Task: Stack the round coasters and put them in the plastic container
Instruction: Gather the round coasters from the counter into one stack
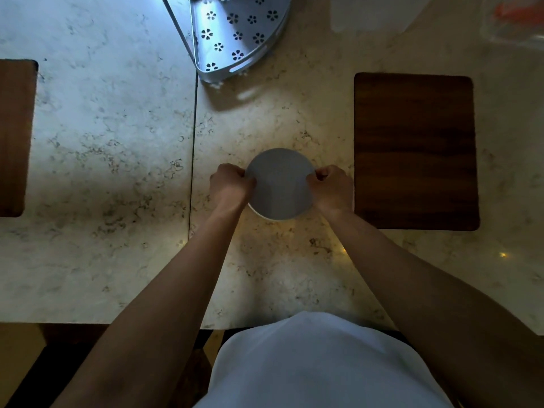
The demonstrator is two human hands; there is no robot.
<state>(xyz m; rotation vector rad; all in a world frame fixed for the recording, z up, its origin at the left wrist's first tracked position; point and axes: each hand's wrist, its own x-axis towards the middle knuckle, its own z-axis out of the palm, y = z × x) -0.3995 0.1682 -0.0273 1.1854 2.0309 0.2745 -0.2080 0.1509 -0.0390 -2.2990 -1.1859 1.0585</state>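
A stack of round grey coasters (279,184) rests on the marble table in the middle of the head view; a pale lower edge shows beneath the top disc. My left hand (231,185) pinches the stack's left rim and my right hand (332,187) pinches its right rim, fingers curled on the edge. A clear plastic container (513,20) with something orange inside sits blurred at the far right corner.
A grey perforated metal corner rack (235,33) stands at the back centre. A dark wooden mat (415,151) lies just right of my right hand; another wooden mat (14,136) lies at the left edge. A seam (192,160) splits the tabletop.
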